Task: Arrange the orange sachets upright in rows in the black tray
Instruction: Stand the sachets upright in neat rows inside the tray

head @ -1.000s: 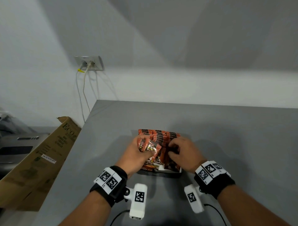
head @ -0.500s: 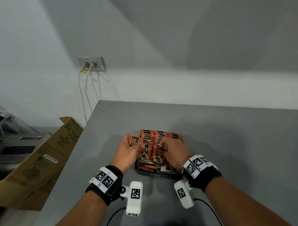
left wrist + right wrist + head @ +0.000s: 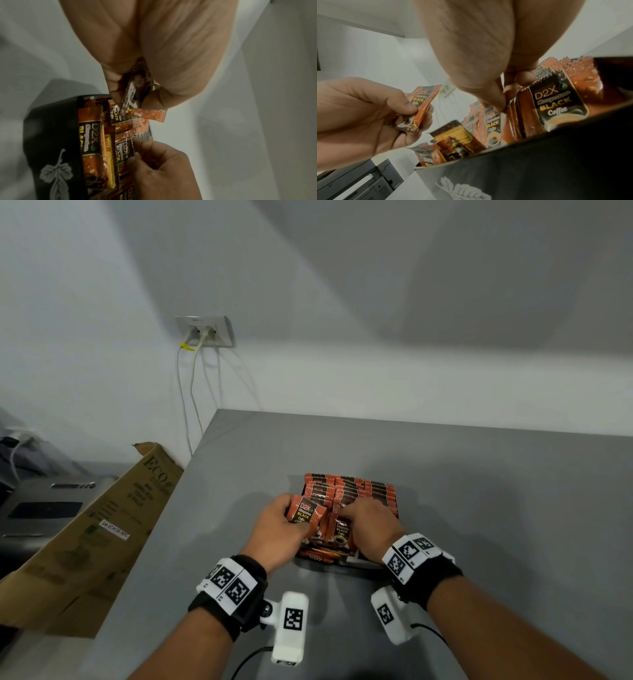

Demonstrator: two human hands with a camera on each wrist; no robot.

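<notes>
A black tray (image 3: 362, 564) with a white leaf print (image 3: 464, 189) sits on the grey table, packed with several upright orange sachets (image 3: 352, 491). My left hand (image 3: 279, 525) holds one orange sachet (image 3: 304, 513) by its lower end, just left of the tray; the same sachet (image 3: 421, 102) shows in the right wrist view. My right hand (image 3: 368, 517) is over the tray's front rows, its thumb and fingers pinching the tops of standing sachets (image 3: 511, 108). A few sachets (image 3: 322, 553) lie flat at the tray's front.
A cardboard box (image 3: 92, 539) leans at the table's left edge, with a grey printer (image 3: 44, 505) behind it. A wall socket (image 3: 205, 332) with hanging cables is on the back wall. The grey table (image 3: 496, 508) stretches right of and behind the tray.
My left hand has drawn one sachet out to the left of the tray and raised it. My right hand moved slightly left onto the front sachets.
</notes>
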